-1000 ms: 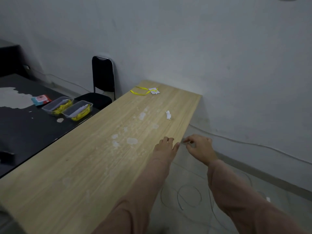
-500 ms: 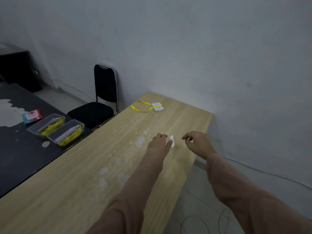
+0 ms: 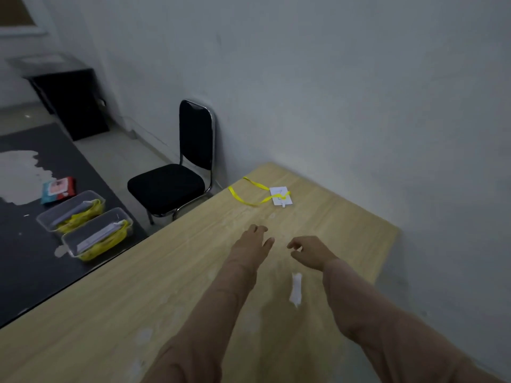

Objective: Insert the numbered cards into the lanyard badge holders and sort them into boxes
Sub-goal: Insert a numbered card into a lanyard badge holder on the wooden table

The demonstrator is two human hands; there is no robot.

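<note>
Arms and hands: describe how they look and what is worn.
Both arms wear long, plain, dusty-pink sleeves, the left sleeve and right sleeve ending at the wrists. The left hand and right hand are bare: no gloves, no watch visible.

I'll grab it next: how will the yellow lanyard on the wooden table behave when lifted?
The yellow lanyard lies in a loose, flat loop, so it will probably hang limp. Its badge holder looks thin and flat, so it is likely light and apt to dangle. Pushed, the lanyard would likely bunch rather than slide whole.
</note>
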